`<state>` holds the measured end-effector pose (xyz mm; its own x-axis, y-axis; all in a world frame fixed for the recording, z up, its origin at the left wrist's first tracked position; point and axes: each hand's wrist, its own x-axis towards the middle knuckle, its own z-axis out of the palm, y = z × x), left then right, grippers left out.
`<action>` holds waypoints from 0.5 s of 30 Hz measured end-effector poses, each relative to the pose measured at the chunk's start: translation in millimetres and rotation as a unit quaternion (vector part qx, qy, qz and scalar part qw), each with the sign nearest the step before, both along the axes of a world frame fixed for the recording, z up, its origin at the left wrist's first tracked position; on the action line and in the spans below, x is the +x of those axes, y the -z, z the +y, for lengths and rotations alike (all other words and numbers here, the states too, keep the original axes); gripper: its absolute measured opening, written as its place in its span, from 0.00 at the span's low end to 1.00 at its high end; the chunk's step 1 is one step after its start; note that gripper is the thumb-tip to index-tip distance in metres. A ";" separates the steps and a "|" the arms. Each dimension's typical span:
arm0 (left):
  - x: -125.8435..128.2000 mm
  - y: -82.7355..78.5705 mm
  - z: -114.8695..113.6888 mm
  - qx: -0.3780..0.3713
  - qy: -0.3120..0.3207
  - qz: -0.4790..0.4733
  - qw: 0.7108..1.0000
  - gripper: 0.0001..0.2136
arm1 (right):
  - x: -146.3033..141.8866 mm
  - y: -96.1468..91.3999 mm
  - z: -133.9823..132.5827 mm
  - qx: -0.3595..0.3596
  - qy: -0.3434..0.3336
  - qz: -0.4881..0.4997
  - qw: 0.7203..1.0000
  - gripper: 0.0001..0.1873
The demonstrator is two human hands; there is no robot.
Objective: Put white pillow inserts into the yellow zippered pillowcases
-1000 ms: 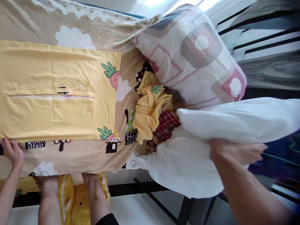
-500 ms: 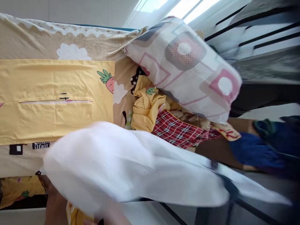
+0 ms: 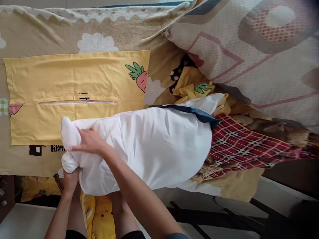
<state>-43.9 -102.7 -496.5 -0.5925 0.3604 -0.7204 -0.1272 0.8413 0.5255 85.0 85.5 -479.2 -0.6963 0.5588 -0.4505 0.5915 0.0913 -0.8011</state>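
Note:
A white garment [image 3: 159, 142] with a dark blue band [image 3: 191, 111] along its far edge lies spread across the near side of the bed. Its left end is bunched up. From below, my left hand [image 3: 71, 179] grips that bunched end, its fingertips partly hidden by the cloth. My right hand [image 3: 91, 141] rests on top of the same end, fingers stretched out and thumb apart. Just beyond lies a flat yellow cloth [image 3: 104, 76] with a carrot print and a slit along its middle. The garment overlaps its near right part.
A patterned white pillow [image 3: 224, 39] sits at the upper right. Beneath and beside it are crumpled yellow cloth [image 3: 186, 81] and red plaid fabric [image 3: 244, 141]. A beige blanket [image 3: 59, 36] covers the bed. Below its front edge, a yellow printed cloth [image 3: 40, 191] shows near my legs.
The white garment, blurred and in the air before, now lies spread out over the bed and the plaid fabric. Both hands have come into clear view at its left end. The view has shifted closer.

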 end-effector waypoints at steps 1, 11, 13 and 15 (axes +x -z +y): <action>-1.9 1.6 4.9 0.010 -0.036 -0.021 0.999 0.25 | -6.3 -5.4 -16.1 0.007 -0.038 -0.001 0.999 0.61; -7.0 -63.6 63.2 -0.017 0.187 -0.168 0.968 0.21 | -1.8 -3.0 -93.9 0.164 0.072 -0.084 0.980 0.19; -23.9 -73.8 84.6 -0.007 0.293 -0.238 0.926 0.19 | 7.6 4.7 -77.1 0.155 0.154 -0.049 0.975 0.11; -46.9 -67.3 114.2 0.035 0.329 -0.283 0.900 0.16 | 21.4 5.0 -55.8 0.152 0.227 -0.030 0.962 0.07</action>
